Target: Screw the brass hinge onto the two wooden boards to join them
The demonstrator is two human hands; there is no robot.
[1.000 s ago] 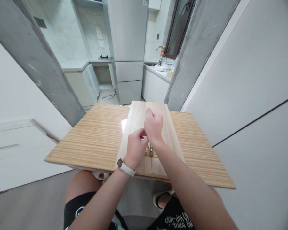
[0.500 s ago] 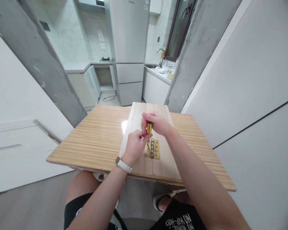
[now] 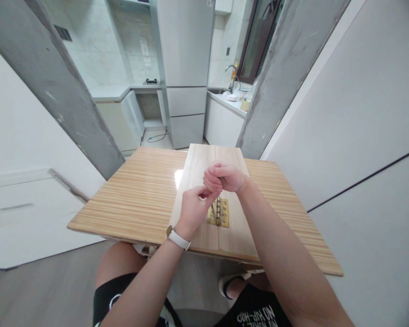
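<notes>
My right hand (image 3: 225, 177) is a closed fist above two pale wooden boards (image 3: 198, 159) that lie side by side on a striped wooden table (image 3: 139, 195). Half a second ago it held a small yellow and black tool, which the fist now hides. My left hand (image 3: 193, 209), with a white watch on its wrist, reaches up so that its curled fingertips touch the underside of the right fist. Anything pinched in them is hidden. A brass hinge (image 3: 222, 214) lies flat across the seam between the boards, just below and right of both hands.
The table stands between a grey concrete pillar (image 3: 54, 86) on the left and another (image 3: 286, 68) on the right, next to a white wall. Beyond are a tall white fridge (image 3: 186, 68), a counter and a sink with a tap (image 3: 231, 77).
My right hand has rolled its fingers over the yellow and black tool, which showed half a second ago. Both hands stay close together above the hinge. The view has shifted slightly.
</notes>
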